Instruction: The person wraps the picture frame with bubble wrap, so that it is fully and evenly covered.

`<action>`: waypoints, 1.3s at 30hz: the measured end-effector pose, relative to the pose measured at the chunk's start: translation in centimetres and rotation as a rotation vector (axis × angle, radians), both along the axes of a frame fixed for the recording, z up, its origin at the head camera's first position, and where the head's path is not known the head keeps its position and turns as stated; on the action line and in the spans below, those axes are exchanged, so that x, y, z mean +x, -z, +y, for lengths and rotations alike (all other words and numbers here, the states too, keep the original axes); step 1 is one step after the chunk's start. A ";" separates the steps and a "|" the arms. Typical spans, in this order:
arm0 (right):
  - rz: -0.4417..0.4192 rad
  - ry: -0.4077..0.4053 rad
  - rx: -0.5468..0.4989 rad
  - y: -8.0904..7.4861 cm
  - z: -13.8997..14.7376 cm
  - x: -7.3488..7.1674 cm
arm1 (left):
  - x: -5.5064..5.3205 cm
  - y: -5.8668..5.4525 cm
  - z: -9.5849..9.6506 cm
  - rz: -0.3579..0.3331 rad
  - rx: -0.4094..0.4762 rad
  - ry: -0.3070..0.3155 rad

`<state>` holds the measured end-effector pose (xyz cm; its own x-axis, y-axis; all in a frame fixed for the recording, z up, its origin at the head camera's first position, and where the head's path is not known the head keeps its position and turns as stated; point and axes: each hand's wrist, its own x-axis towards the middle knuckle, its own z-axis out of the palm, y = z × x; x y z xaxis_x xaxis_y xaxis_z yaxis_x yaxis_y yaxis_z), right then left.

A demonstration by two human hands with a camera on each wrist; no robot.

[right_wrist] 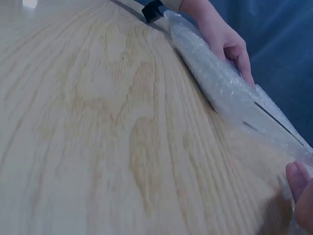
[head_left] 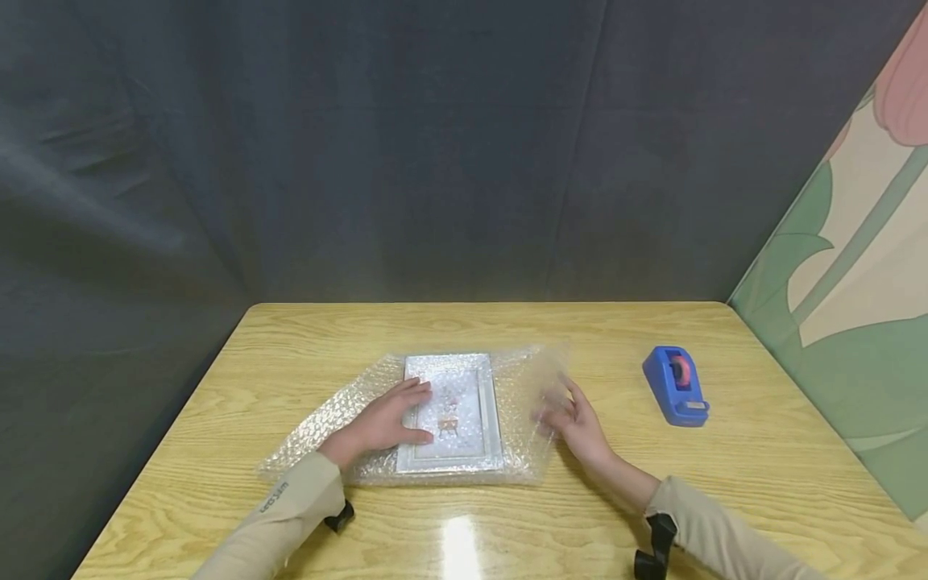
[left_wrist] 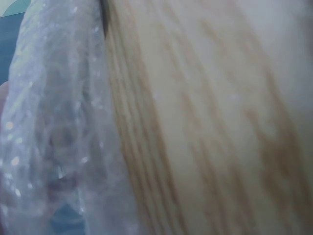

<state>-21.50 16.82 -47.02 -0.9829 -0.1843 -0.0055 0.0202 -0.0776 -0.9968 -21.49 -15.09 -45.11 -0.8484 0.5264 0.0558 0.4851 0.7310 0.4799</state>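
A silver picture frame (head_left: pixel 493 423) with a small picture in it lies among clear bubble wrap (head_left: pixel 518 427), which spreads out past its left and right sides. My left hand (head_left: pixel 391 415) rests on the left part of the frame, fingers spread. In the right wrist view that same left hand (right_wrist: pixel 225 41) presses down over the wrap. With my right hand (head_left: pixel 576 427) I pinch the right edge of the bubble wrap, which is raised and blurred. Bubble wrap (left_wrist: pixel 58 122) fills the left side of the left wrist view.
A blue tape dispenser (head_left: pixel 674 387) holding a reddish roll stands to the right on the wooden table (head_left: pixel 326 330). Behind the table hangs a dark curtain (head_left: pixel 471 161). At the right is a wall with a painted flower (head_left: pixel 870 258).
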 end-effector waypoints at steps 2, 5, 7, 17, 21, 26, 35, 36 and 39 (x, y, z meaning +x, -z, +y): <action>0.033 0.003 -0.016 -0.2 -0.2 0.1 | 0.0 0.0 0.0 -0.001 -0.006 -0.004; 0.102 -0.016 -0.014 -0.6 -0.6 0.1 | 0.0 0.1 0.1 -0.003 -0.012 -0.012; 0.138 -0.036 -0.007 -1.0 -0.9 0.1 | -0.1 0.2 0.0 -0.001 -0.023 -0.019; 0.209 -0.062 0.017 -2.2 -4.0 -0.3 | -0.1 0.1 0.0 0.009 -0.021 -0.021; 0.225 -0.077 0.044 -1.9 -5.1 -0.5 | -0.1 0.2 0.0 0.008 -0.013 -0.019; 0.300 -0.086 0.052 -1.3 -6.3 -0.7 | -0.1 0.2 0.0 0.010 -0.014 -0.017; 0.382 0.020 0.067 -2.4 -8.6 0.5 | -0.2 0.2 0.0 0.002 -0.009 -0.016; 0.400 0.034 0.085 -2.7 -8.8 0.8 | -0.3 0.3 0.0 0.005 -0.001 -0.011; 0.448 0.064 0.154 -2.6 -9.6 1.0 | -0.3 0.3 0.0 0.003 0.005 -0.012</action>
